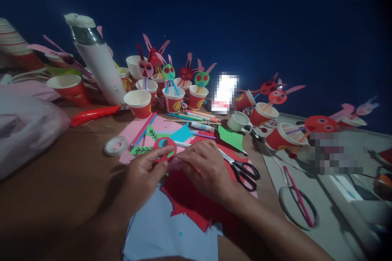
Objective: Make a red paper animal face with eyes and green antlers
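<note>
My left hand [142, 180] is closed, pinching a red paper disc [172, 144] between thumb and fingers. The disc bears a blue and dark eye shape and a small green piece near its lower right edge. Two green paper strips with black leaf-like marks [142, 150] stick out on its left side. At the disc's right edge, my right hand [208, 167] has its fingers curled together; what lies between the fingertips is hidden. Below the hands lie red paper [186, 195] and light blue paper [171, 232]. Black-handled scissors [246, 173] rest right of my right hand.
Tape [116, 146] and a red-handled tool [94, 116] lie left. Behind are pens [202, 117], a white mug [239, 122], a lit phone [225, 94], a tall flask [98, 65] and several red cups [138, 106], many with paper faces. A plastic bag [27, 130] stands far left.
</note>
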Tool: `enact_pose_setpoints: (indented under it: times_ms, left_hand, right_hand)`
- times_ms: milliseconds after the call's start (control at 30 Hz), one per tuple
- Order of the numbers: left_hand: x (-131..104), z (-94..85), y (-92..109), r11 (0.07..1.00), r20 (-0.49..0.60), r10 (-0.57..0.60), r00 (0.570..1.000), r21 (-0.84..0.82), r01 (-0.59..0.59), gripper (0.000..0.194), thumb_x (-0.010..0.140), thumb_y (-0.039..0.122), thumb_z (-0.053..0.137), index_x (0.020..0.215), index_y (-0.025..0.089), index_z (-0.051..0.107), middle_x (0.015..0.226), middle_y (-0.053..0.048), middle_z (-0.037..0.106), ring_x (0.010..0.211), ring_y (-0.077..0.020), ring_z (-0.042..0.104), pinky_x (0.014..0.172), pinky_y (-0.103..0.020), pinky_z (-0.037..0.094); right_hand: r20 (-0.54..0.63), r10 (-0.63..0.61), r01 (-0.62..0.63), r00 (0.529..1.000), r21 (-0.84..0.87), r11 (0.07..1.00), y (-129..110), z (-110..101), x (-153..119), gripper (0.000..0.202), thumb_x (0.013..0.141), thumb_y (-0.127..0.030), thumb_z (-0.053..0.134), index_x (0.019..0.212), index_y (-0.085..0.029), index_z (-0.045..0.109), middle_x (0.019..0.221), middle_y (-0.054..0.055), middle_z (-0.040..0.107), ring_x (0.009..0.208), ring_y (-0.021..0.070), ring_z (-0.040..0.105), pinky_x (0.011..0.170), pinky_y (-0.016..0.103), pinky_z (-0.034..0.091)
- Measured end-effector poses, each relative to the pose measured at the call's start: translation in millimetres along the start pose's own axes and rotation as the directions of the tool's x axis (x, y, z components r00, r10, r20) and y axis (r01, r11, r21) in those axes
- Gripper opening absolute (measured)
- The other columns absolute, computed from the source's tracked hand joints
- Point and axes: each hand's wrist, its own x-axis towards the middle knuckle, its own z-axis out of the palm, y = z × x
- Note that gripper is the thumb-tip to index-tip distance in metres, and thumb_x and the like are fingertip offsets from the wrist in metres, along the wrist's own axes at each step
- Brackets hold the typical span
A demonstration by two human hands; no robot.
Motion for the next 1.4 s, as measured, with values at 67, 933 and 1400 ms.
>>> enact_pose_setpoints:
  times_ms: [67,933,1400]
  left_hand:
    - [-0.6,-0.2,-0.7,1.0,0.023,-0.002,1.0,-0.023,0.003,0.032,0.07,0.024,0.064,0.101,0.019,0.071,0.082,-0.004,0.071,0.065,-0.0152,0.062,0.058,-0.022,0.049]
    - [-3.5,3.4,-1.6,0.998,0.05,0.053,0.997,0.031,-0.055,0.019,0.068,0.024,0.064,0.085,0.02,0.074,0.068,-0.002,0.07,0.06,-0.0152,0.063,0.058,-0.022,0.051]
    - [-3.3,5.1,-5.3,0.996,0.064,0.08,0.995,0.046,-0.083,0.026,0.07,0.027,0.065,0.095,0.023,0.072,0.067,-0.002,0.068,0.058,-0.0148,0.061,0.055,-0.022,0.049]
  right_hand:
    - [-0.002,0.033,-0.032,0.999,0.077,0.996,-1.4,0.9,-1.6,0.013,0.088,-0.019,0.051,0.092,-0.02,0.063,0.084,0.004,0.065,0.079,0.0158,0.055,0.073,0.031,0.036]
    - [0.445,0.458,-0.58,0.769,0.788,0.209,-0.7,16.3,-1.9,0.019,0.074,-0.033,0.065,0.075,-0.017,0.055,0.07,-0.002,0.061,0.065,0.0109,0.059,0.063,0.023,0.046]
    - [0.381,0.542,-0.587,0.749,0.761,0.276,-2.2,21.3,-4.2,0.022,0.074,-0.03,0.063,0.064,-0.017,0.048,0.061,-0.004,0.051,0.055,0.0073,0.045,0.053,0.02,0.037]
